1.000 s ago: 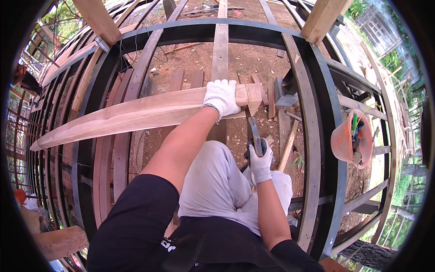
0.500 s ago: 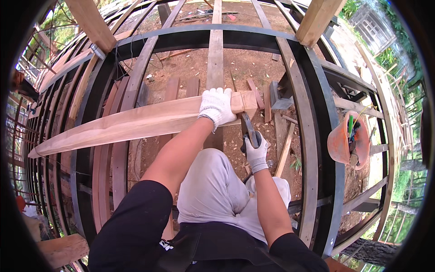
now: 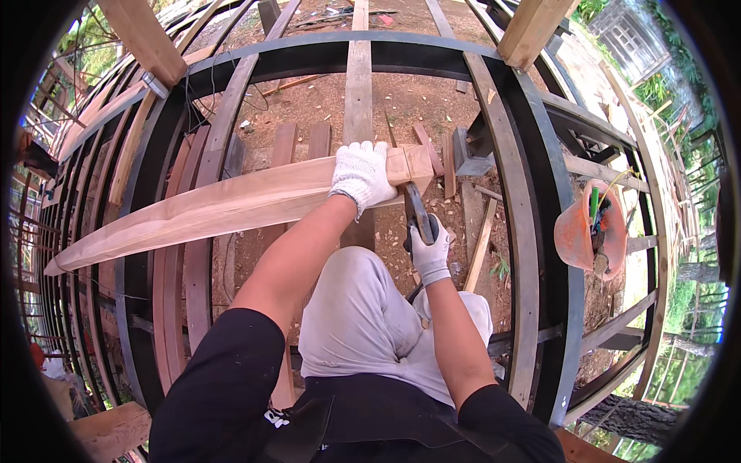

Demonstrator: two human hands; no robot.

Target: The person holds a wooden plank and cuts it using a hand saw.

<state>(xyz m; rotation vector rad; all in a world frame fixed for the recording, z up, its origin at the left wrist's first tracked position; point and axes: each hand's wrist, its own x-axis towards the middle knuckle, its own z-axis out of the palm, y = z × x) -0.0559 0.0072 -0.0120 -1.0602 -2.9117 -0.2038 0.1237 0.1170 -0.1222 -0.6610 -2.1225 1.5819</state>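
A long, pale, tapered timber [image 3: 208, 202] lies crosswise in front of me, its narrow tip at the left and its squared end at the right. My left hand [image 3: 361, 176], in a white knitted glove, presses on top of it close to the squared end, fingers wrapped over its far side. Also gloved, my right hand [image 3: 430, 248] is closed around the dark handle of what looks like a hand saw [image 3: 417, 207], seen nearly edge-on. It meets the timber just right of my left hand. A thin strip like its blade tip shows beyond the far side.
Dark steel beams [image 3: 552, 231] frame the space, with wooden joists [image 3: 359, 85] laid across. Below is brown ground strewn with wood chips. An orange bucket [image 3: 573, 235] with tools stands at the right. Upright posts [image 3: 143, 38] rise at the far left and far right.
The whole view has shifted slightly. My right hand and the saw have gone a little farther from me against the timber; my left hand stays on the timber.
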